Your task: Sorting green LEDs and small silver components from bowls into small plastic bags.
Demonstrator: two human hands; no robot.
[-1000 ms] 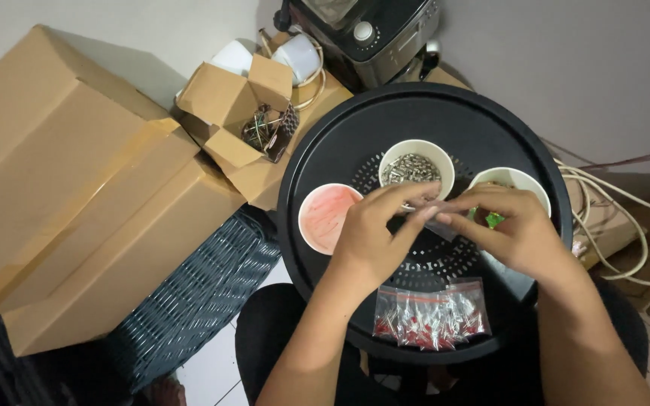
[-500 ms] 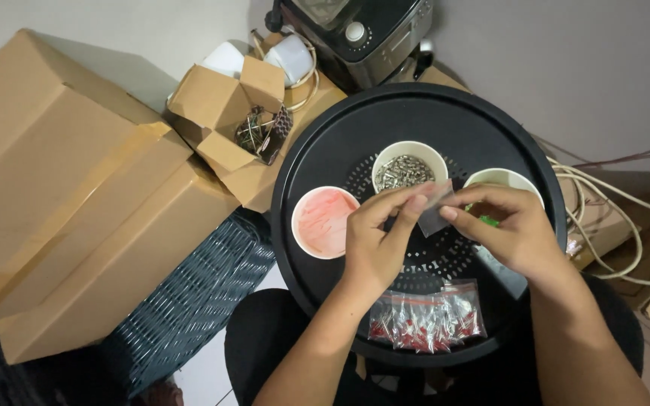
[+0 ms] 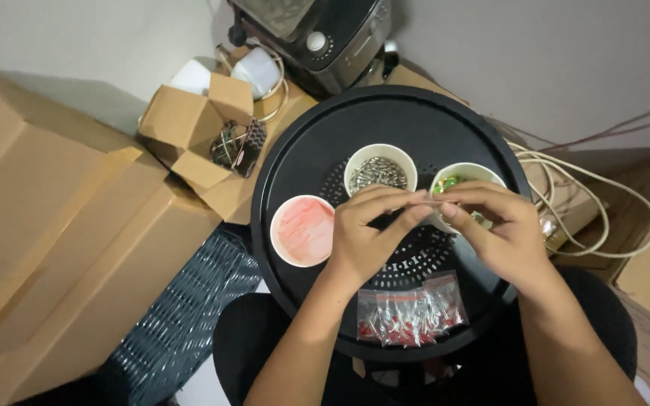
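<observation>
Above the round black tray (image 3: 310, 143), a small clear bag (image 3: 424, 197) is pinched between the left hand (image 3: 370, 233) and the right hand (image 3: 494, 229), each grip closed narrowly on one end of it. It is held just over the cup of green pieces (image 3: 460, 179), beside the cup of metal parts (image 3: 379, 171). Should the thin bag be let slip or pulled unevenly, its contents could be scattered through the tray's perforations or mixed into the wrong cup. The filled bags (image 3: 411, 316) near the wrists could be brushed off the edge.

Two hands (image 3: 374, 237) (image 3: 494, 229) pinching together above black round tray (image 3: 302, 150) of cups (image 3: 302, 230)
</observation>
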